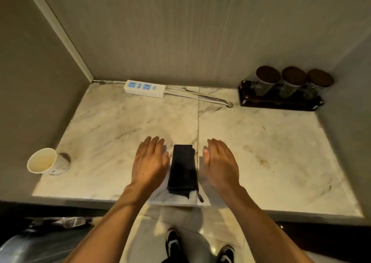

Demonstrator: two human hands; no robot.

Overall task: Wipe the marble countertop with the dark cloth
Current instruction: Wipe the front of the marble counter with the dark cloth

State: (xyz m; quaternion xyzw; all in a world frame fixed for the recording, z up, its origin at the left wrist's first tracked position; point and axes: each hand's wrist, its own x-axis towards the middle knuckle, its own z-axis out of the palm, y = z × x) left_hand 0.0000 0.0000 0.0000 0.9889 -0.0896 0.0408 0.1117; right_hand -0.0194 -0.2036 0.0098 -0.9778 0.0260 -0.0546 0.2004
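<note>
A dark cloth [183,169], folded into a long narrow rectangle, lies near the front edge of the white marble countertop [112,126]. My left hand [149,162] hovers palm down just left of the cloth, fingers together and extended, holding nothing. My right hand [219,163] is held the same way just right of the cloth. Neither hand touches the cloth. Brownish stains mark the marble to the right [263,161].
A paper cup [47,163] stands at the left edge. A white power strip [144,88] with its cable lies against the back wall. A dark tray with three lidded glass jars [281,94] fills the back right corner. Walls close three sides.
</note>
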